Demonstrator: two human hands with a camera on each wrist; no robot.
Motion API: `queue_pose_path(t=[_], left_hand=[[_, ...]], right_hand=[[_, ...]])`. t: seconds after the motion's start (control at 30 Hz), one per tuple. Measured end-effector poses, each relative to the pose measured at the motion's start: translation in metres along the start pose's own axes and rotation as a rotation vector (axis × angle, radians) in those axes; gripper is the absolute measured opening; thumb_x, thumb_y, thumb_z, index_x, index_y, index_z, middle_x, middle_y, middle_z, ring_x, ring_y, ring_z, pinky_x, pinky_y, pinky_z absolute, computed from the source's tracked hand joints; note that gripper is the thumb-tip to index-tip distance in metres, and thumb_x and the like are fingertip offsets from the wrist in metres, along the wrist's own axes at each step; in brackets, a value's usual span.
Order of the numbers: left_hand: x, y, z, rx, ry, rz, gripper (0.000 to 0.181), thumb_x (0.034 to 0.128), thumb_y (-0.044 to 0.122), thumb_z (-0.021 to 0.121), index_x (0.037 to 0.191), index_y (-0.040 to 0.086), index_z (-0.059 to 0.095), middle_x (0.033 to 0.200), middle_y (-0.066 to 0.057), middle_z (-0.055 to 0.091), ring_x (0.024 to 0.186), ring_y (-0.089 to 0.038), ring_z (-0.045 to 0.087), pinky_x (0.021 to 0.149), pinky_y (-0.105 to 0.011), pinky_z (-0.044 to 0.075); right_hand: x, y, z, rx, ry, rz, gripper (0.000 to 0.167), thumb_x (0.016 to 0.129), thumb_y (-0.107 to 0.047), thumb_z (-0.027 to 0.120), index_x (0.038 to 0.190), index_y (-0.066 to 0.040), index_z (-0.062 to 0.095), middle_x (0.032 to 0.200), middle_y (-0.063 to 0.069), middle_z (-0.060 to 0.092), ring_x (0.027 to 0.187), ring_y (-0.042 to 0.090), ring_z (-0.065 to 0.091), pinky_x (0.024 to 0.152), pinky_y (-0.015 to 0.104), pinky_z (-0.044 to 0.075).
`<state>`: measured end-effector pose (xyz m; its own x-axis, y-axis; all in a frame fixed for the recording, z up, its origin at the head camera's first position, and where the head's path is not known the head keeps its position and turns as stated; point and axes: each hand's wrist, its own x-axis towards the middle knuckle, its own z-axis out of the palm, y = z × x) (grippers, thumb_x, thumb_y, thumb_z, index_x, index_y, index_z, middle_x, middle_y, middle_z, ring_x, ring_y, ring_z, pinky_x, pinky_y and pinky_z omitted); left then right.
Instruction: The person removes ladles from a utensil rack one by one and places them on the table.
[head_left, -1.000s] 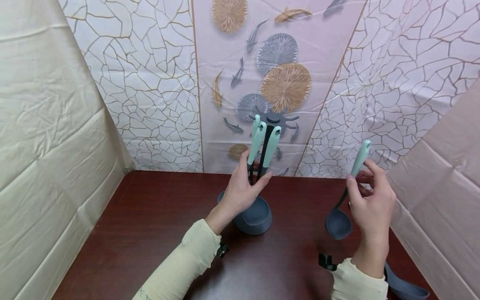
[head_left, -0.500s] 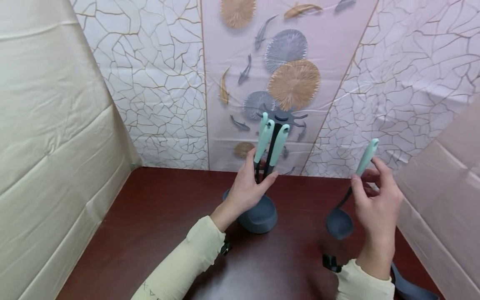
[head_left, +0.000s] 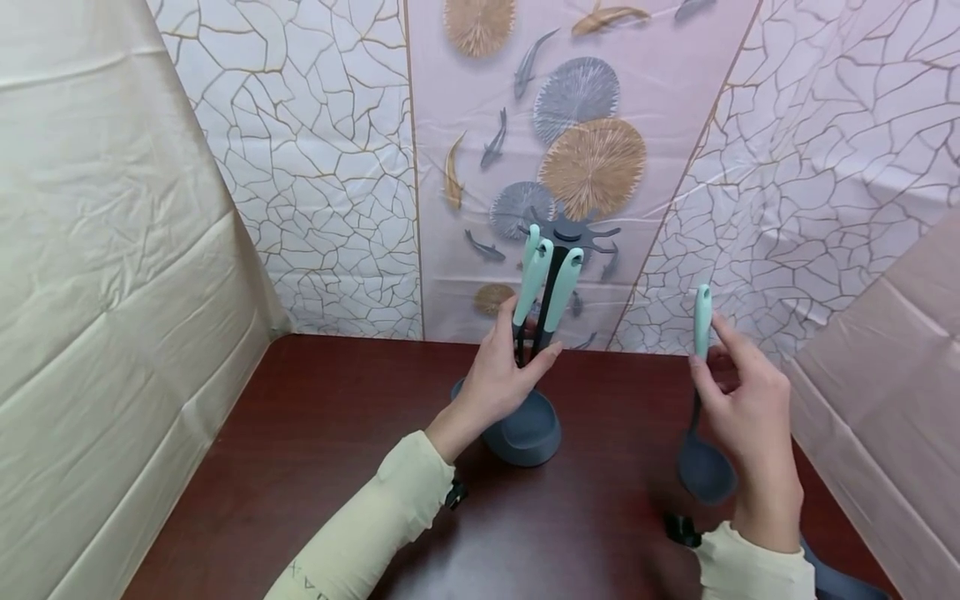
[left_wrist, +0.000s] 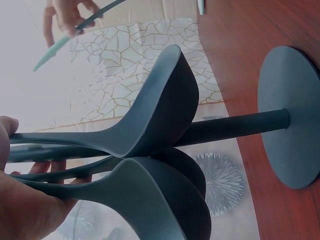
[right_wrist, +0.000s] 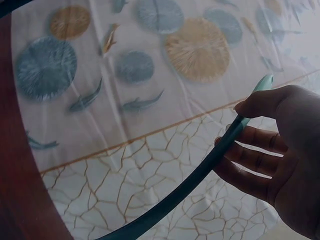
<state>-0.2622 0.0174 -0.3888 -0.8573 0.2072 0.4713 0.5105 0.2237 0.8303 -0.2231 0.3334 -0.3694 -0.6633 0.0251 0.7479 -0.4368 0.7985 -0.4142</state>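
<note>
My left hand (head_left: 495, 379) grips several utensils with mint-green handles (head_left: 532, 283) at their dark necks, close against the pole (left_wrist: 235, 128) of a dark utensil stand. In the left wrist view their deep dark-grey heads, including a ladle head (left_wrist: 185, 95), cluster round the pole above the round base (left_wrist: 292, 117). The stand's hooked top (head_left: 572, 229) shows above the handles. Over to the right, my right hand (head_left: 753, 408) pinches a ladle (head_left: 707, 469) by its mint-green handle between thumb and fingers. That ladle hangs bowl down, nearly upright, apart from the stand.
A dark-grey utensil (head_left: 836, 579) lies at the table's right front, partly hidden by my right sleeve. Cloth walls enclose the dark red table (head_left: 360, 392) at the back and both sides.
The ladle in my right hand has turned from slanted to nearly upright, its handle tip swinging left and its bowl right. My left hand keeps its grip at the stand; the head view has shifted slightly.
</note>
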Motion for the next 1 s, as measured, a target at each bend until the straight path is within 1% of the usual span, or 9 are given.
queue_pose_path(t=[0.1, 0.2, 0.3, 0.4, 0.43, 0.5, 0.7, 0.83, 1.0], left_hand=[[-0.001, -0.002, 0.000, -0.007, 0.004, -0.002, 0.077, 0.1019, 0.049, 0.070, 0.162, 0.027, 0.027, 0.122, 0.002, 0.057, 0.103, -0.016, 0.060, 0.089, -0.050, 0.055], [-0.001, -0.002, -0.001, -0.009, 0.009, -0.002, 0.077, 0.1019, 0.048, 0.070, 0.162, 0.027, 0.028, 0.121, 0.002, 0.057, 0.102, -0.016, 0.060, 0.088, -0.049, 0.056], [-0.002, -0.002, -0.001, -0.007, 0.012, 0.001, 0.076, 0.1022, 0.046, 0.070, 0.162, 0.027, 0.028, 0.121, 0.001, 0.058, 0.102, -0.016, 0.061, 0.087, -0.047, 0.056], [-0.002, -0.002, -0.001, -0.002, 0.009, 0.006, 0.076, 0.1024, 0.046, 0.070, 0.162, 0.027, 0.027, 0.121, 0.002, 0.058, 0.102, -0.016, 0.061, 0.087, -0.045, 0.055], [-0.002, -0.002, 0.000, 0.000, 0.008, 0.008, 0.075, 0.1025, 0.046, 0.070, 0.162, 0.027, 0.027, 0.121, 0.002, 0.058, 0.102, -0.017, 0.062, 0.087, -0.045, 0.055], [-0.002, -0.002, 0.000, 0.003, 0.002, 0.012, 0.075, 0.1026, 0.046, 0.070, 0.162, 0.028, 0.027, 0.121, 0.003, 0.058, 0.101, -0.017, 0.062, 0.087, -0.043, 0.054], [-0.002, -0.001, 0.001, 0.015, 0.002, 0.011, 0.074, 0.1024, 0.048, 0.069, 0.161, 0.027, 0.028, 0.120, 0.004, 0.058, 0.100, -0.015, 0.062, 0.086, -0.041, 0.054], [-0.002, -0.001, 0.000, 0.010, 0.004, 0.006, 0.075, 0.1023, 0.048, 0.069, 0.161, 0.027, 0.028, 0.120, 0.003, 0.058, 0.100, -0.015, 0.062, 0.086, -0.042, 0.054], [-0.001, -0.001, 0.000, 0.008, 0.006, 0.010, 0.077, 0.1021, 0.050, 0.069, 0.162, 0.027, 0.027, 0.123, 0.001, 0.059, 0.103, -0.014, 0.062, 0.087, -0.041, 0.054]], right_hand=[[-0.002, 0.005, 0.000, -0.028, -0.029, 0.021, 0.062, 0.093, -0.003, 0.077, 0.151, -0.019, 0.061, 0.097, 0.018, 0.073, 0.077, -0.026, 0.049, 0.071, 0.000, 0.040], [-0.003, 0.010, 0.000, -0.061, -0.054, 0.025, 0.062, 0.093, -0.005, 0.077, 0.152, -0.020, 0.061, 0.096, 0.016, 0.073, 0.078, -0.018, 0.052, 0.070, 0.003, 0.040], [-0.005, 0.014, 0.000, -0.091, -0.090, 0.024, 0.063, 0.093, -0.006, 0.078, 0.152, -0.019, 0.060, 0.094, 0.015, 0.073, 0.078, 0.000, 0.059, 0.069, 0.008, 0.040], [-0.007, 0.019, 0.000, -0.112, -0.132, 0.022, 0.061, 0.093, -0.005, 0.079, 0.150, -0.014, 0.061, 0.092, 0.015, 0.073, 0.077, 0.017, 0.063, 0.068, 0.011, 0.040], [-0.008, 0.021, 0.000, -0.118, -0.144, 0.018, 0.061, 0.092, -0.005, 0.080, 0.150, -0.012, 0.061, 0.092, 0.016, 0.073, 0.077, 0.022, 0.064, 0.069, 0.012, 0.040], [-0.011, 0.024, 0.000, -0.129, -0.165, 0.013, 0.060, 0.091, -0.005, 0.080, 0.148, -0.009, 0.061, 0.091, 0.017, 0.073, 0.076, 0.027, 0.064, 0.070, 0.015, 0.040], [-0.016, 0.034, -0.001, -0.156, -0.208, 0.011, 0.061, 0.091, -0.004, 0.080, 0.148, -0.008, 0.060, 0.090, 0.017, 0.073, 0.077, 0.029, 0.062, 0.071, 0.027, 0.038], [-0.017, 0.040, -0.004, -0.169, -0.235, 0.021, 0.061, 0.091, -0.003, 0.078, 0.148, -0.008, 0.060, 0.089, 0.016, 0.072, 0.078, 0.030, 0.061, 0.070, 0.032, 0.038], [-0.019, 0.046, -0.008, -0.189, -0.282, 0.045, 0.059, 0.091, -0.003, 0.077, 0.147, -0.005, 0.059, 0.088, 0.015, 0.071, 0.075, 0.028, 0.060, 0.065, 0.037, 0.041]])
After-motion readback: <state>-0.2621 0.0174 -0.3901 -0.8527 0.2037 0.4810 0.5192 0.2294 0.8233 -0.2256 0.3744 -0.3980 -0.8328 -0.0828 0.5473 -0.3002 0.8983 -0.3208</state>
